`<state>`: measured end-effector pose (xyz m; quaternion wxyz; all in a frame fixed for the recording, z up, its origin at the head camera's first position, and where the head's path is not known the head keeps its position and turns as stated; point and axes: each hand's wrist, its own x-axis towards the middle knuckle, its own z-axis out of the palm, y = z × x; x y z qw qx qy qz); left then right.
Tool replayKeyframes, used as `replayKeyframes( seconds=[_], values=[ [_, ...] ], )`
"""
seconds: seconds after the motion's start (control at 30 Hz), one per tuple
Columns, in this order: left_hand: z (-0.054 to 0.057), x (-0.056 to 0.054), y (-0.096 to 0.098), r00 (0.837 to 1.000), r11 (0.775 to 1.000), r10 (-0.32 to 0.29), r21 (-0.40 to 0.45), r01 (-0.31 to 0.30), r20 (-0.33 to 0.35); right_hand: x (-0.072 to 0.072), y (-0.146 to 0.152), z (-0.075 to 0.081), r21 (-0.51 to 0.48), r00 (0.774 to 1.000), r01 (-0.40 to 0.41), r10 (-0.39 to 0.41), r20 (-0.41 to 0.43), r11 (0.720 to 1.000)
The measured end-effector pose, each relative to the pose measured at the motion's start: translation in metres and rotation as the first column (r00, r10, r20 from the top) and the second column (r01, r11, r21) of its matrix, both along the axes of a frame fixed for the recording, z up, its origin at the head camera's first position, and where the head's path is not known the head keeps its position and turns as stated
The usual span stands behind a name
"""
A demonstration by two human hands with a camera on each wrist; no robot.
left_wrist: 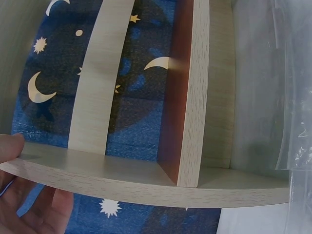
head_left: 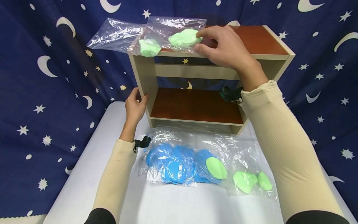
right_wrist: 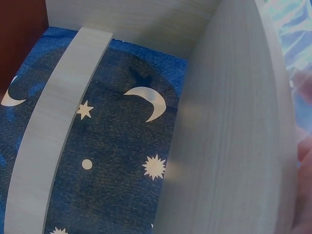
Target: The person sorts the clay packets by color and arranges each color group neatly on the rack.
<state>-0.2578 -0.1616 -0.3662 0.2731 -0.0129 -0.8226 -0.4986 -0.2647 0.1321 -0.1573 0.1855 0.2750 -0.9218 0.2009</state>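
Note:
A small wooden shelf unit (head_left: 197,71) with brown boards stands on a white surface. My left hand (head_left: 135,107) grips its left side panel; in the left wrist view the thumb (left_wrist: 9,147) lies on the inner face and the fingers behind the edge. On the top board (head_left: 258,37) lies a clear plastic bag (head_left: 120,35) with two light green lumps, its left end hanging past the corner. My right hand (head_left: 227,46) pinches the bag's right part, index fingertip on the larger lump (head_left: 183,38). The smaller lump (head_left: 149,47) sits at the front left corner.
In front of the shelf lie clear bags with blue pieces (head_left: 173,165) and a light green oval piece (head_left: 216,168). To their right, another bag holds two light green lumps (head_left: 245,182). A dark blue curtain (head_left: 70,93) with moons and stars hangs behind.

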Motion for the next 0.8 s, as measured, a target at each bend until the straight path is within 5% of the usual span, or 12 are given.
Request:
replayKeyframes(
  seconds=[0.8],
  values=[
    [-0.001,0.000,0.000,1.000,1.000,0.002,0.004,-0.002,0.011,0.003,-0.007,0.012,0.175,0.987,-0.049,0.021,0.159,0.983]
  ],
)
